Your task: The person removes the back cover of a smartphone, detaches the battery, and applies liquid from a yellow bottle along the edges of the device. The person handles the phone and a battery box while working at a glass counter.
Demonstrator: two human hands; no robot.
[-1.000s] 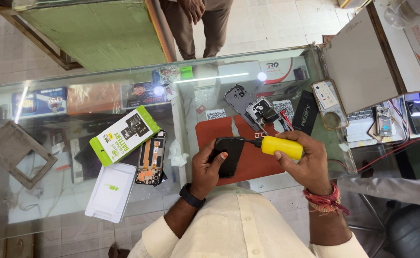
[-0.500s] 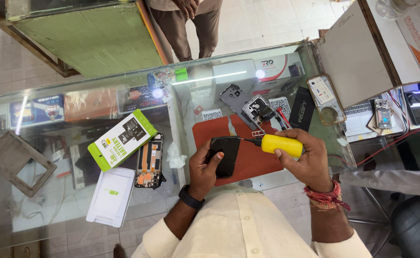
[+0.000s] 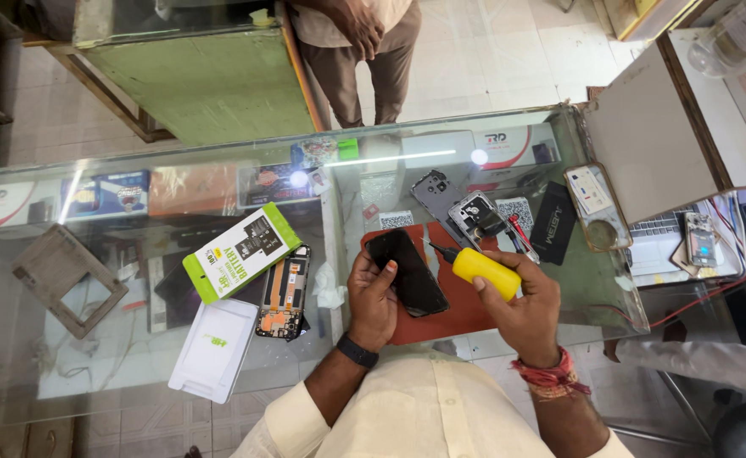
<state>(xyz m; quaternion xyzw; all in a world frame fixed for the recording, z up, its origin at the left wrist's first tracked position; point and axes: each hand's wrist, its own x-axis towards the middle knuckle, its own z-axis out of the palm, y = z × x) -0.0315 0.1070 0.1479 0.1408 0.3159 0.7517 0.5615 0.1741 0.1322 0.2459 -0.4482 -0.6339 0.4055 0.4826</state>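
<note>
Phone repair shop, glass display counter [image 3: 178, 373], boxed accessories inside, opened phone [image 3: 283, 293], spare pts.

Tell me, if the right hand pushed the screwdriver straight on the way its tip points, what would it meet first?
Probably the upper edge of the black phone in the left hand. The screwdriver in the right hand points left at it, though depth is unclear.

Screwdriver [image 3: 483, 270] tip against phone [image 3: 407, 271]: unclear

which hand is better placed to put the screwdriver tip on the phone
Right. The right hand already grips the yellow screwdriver, tip aimed at the black phone; the left hand is busy holding that phone.
</note>
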